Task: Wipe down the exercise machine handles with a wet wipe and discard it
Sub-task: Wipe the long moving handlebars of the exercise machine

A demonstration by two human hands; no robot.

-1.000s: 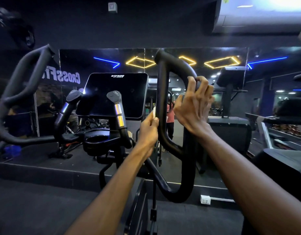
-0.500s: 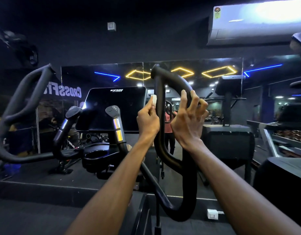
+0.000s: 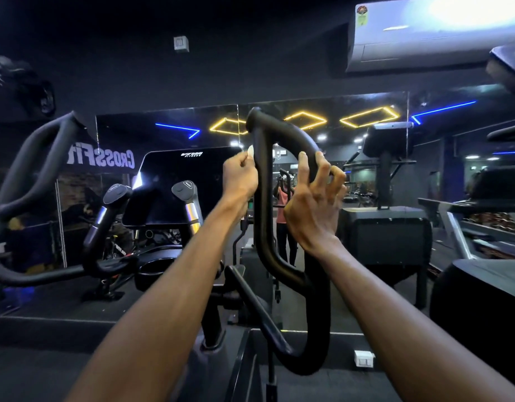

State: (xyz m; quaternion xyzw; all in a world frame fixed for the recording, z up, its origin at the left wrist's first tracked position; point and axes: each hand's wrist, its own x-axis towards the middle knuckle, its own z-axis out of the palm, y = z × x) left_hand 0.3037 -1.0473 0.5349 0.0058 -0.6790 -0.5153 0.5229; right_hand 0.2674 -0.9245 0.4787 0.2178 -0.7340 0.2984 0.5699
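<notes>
The left hand [image 3: 240, 177] pinches the wipe [image 3: 251, 151] against the inner bar of the loop handle [image 3: 262, 198]; the right hand [image 3: 314, 204] grips the outer bar beside it. Best to wrap the wipe round the bar and slide firmly while the right steadies.

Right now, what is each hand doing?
Left hand: pinches the white wipe against the black loop handle.
Right hand: fingers curled round the same handle.
</notes>
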